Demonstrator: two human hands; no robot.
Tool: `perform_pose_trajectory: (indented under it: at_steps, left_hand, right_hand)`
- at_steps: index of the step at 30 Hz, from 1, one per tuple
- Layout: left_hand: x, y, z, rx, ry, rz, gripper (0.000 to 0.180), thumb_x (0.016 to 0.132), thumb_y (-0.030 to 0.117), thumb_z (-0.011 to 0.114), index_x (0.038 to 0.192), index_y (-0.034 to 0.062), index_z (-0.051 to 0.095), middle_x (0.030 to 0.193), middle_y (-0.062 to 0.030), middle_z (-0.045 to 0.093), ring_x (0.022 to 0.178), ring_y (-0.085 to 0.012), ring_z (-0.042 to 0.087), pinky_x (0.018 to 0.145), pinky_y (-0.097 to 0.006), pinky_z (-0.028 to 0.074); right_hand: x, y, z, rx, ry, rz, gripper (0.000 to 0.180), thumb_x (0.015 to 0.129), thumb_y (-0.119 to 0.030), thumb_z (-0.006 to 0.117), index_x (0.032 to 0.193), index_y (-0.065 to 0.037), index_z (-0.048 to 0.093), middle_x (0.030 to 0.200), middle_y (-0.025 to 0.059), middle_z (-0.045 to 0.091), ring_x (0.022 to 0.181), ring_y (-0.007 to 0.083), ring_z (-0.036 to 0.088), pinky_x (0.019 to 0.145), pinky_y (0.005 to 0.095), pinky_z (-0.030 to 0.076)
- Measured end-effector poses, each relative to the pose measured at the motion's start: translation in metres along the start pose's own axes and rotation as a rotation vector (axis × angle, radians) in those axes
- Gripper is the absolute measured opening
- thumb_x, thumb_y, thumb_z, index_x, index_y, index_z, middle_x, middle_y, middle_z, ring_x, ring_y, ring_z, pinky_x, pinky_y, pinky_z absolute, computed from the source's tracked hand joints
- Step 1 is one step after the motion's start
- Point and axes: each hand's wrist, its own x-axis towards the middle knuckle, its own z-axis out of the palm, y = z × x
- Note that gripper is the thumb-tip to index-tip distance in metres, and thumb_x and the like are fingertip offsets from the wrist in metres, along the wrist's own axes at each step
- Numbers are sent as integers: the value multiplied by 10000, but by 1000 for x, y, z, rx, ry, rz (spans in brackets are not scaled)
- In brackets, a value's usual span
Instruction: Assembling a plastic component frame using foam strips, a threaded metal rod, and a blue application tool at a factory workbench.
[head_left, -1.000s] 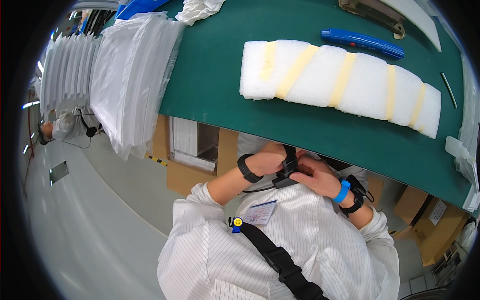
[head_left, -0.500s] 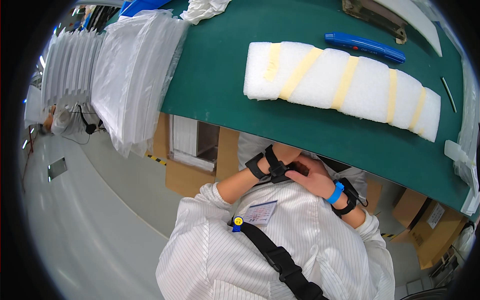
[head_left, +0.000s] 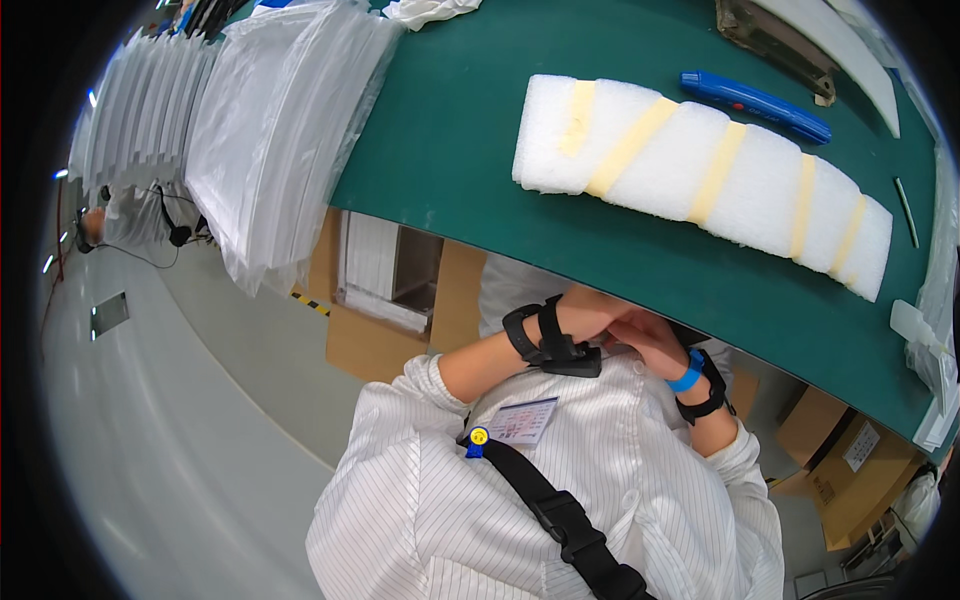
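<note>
My left hand (head_left: 588, 312) and my right hand (head_left: 648, 338) meet in front of my body, against the near edge of the green-topped table (head_left: 450, 215). The fingers of both are mostly hidden by the table edge and by each other, so whether they hold anything does not show. A black strapped device (head_left: 555, 345) sits on my left wrist. On my right wrist are a blue band (head_left: 687, 371) and a black strap (head_left: 708, 398). Beyond my hands, a white foam-wrapped bundle (head_left: 670, 165) bound with yellow tape lies on the table, touched by neither hand.
A blue pen-shaped tool (head_left: 755, 105) lies behind the bundle, and a thin metal rod (head_left: 906, 212) to its right. White foam-sleeved sheets (head_left: 285, 130) stack at the left table edge. Cardboard boxes (head_left: 375, 345) stand below. Curved parts (head_left: 775, 45) lie at the far right.
My right hand has come off the black device on my left wrist. Both hands have shifted forward to the table edge, and the view has turned slightly.
</note>
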Motion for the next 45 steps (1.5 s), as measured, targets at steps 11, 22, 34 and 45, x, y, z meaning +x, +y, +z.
perform_pose_trajectory:
  at_steps: [11,22,34,45]
  left_hand:
    - [2,9,40,-972,-641,43,296,1029,77,459,1292,-43,518,1217,-185,628,1067,-254,641,988,-367,487]
    - [1,6,63,-847,-861,113,248,1012,24,456,1230,-34,560,1214,-153,636,1066,-205,635,964,-344,492]
    - [1,19,73,-743,-1015,93,291,946,-22,439,1180,-15,612,1144,-113,670,1049,-172,633,937,-310,499]
    - [0,23,79,-636,-1013,153,307,920,-8,448,1178,-5,615,1116,-118,681,1049,-184,644,936,-319,498]
  right_hand:
    - [-42,97,-46,594,295,108,475,1025,-375,413,1012,35,653,832,71,698,744,135,686,644,234,578]
    - [26,-32,5,-595,-113,-144,274,954,-252,561,970,1,665,786,56,674,673,124,630,598,252,530]
    - [69,-46,24,-722,64,-449,140,882,-76,693,1014,-46,655,737,24,615,644,97,568,570,246,455]
    - [77,-51,28,-796,-129,-567,159,897,-125,686,1038,-72,638,796,43,630,663,140,587,604,275,463]
